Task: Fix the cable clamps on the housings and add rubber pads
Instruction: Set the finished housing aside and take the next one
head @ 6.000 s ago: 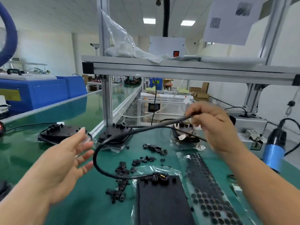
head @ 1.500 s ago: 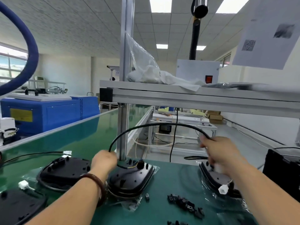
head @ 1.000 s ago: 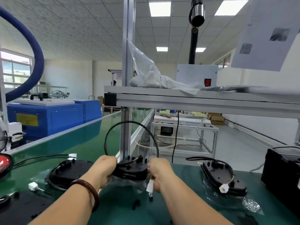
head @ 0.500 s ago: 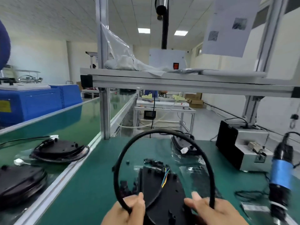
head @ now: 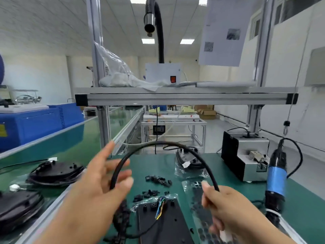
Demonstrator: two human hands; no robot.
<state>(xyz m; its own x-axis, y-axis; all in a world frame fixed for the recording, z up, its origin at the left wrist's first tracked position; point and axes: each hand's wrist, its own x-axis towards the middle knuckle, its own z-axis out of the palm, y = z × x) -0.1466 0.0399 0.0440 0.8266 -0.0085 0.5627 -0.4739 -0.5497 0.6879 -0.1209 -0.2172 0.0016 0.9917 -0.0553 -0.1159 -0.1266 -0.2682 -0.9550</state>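
Left hand [head: 98, 187]: fingers spread, the black cable [head: 158, 143] lying across them, no closed grip evident. The cable arches up and rightward to the right hand [head: 230, 210], which pinches it between thumb and fingers. Its housing [head: 163, 224] lies flat below and between both hands, long axis running away from the person. Loose cable clamps [head: 158, 179] lie just beyond, judged nearer the left hand; the rubber pad sheet [head: 202, 233] sits under the right.
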